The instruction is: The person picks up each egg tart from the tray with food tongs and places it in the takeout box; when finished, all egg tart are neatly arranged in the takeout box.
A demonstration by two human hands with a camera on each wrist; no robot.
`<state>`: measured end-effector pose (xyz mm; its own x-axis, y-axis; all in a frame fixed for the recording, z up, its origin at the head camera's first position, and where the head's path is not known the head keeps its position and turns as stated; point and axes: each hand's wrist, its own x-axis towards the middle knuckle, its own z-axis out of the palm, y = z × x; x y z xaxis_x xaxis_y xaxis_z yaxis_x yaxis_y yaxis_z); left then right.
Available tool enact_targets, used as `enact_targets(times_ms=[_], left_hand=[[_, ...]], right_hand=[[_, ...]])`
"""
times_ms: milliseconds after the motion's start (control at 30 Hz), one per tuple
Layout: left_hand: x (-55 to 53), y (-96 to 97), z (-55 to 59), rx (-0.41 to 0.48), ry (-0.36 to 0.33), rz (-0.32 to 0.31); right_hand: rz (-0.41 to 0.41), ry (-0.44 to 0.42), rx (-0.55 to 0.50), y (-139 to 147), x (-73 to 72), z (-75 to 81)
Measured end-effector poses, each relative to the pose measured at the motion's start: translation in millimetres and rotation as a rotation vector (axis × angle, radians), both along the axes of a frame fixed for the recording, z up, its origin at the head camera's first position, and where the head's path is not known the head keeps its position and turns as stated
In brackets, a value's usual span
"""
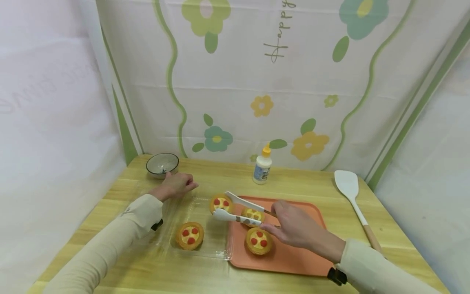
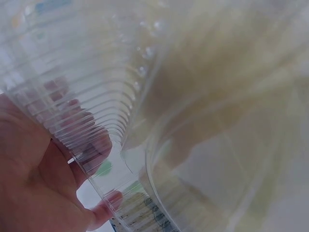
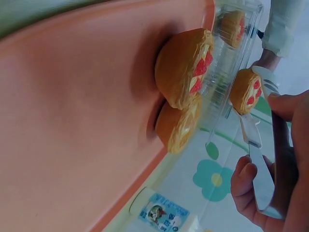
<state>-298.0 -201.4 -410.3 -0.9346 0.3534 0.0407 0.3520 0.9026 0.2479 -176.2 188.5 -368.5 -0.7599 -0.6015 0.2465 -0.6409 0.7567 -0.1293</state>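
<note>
Left wrist view shows what head view hardly does: left hand (image 2: 34, 169) pinching ridged clear plastic (image 2: 113, 84). Right hand (image 1: 296, 224) grips tongs (image 1: 238, 219) flanking a tart (image 1: 221, 202) (golden crust, red pieces atop).

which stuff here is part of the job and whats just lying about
Likely part of the job: tongs in the right hand; tarts; tray; clear box, held by the left hand.

Apparently just lying about: bowl; bottle; spatula.
</note>
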Motion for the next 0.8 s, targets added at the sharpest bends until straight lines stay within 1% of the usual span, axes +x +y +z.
enact_targets(times_ms=[67,167,267,433,600,800], left_hand=[[-0.3,0.2,1.1,-0.002,0.000,0.004],[-0.1,0.4,2.1,-0.003,-0.010,0.008],[0.4,-0.1,2.2,0.000,-0.020,0.011],[0.7,-0.1,1.7,0.004,-0.008,0.001],[0.6,-0.7,-0.2,0.002,0.006,-0.006],[1.6,-0.3,0.5,0.008,0.023,-0.014]], right_hand=[[0.019,0.008,0.005,-6.4,-3.6,-1.0],[0.035,-0.010,0.006,-14.9,-7.9,-3.1],[0.043,-0.043,0.009,-22.7,-11.5,-5.1],[0.053,-0.089,0.015,-33.9,-16.1,-7.8],[0.047,-0.120,0.060,-48.8,-19.8,-6.3],[0.048,-0.106,0.130,-66.5,-22.8,-1.9]])
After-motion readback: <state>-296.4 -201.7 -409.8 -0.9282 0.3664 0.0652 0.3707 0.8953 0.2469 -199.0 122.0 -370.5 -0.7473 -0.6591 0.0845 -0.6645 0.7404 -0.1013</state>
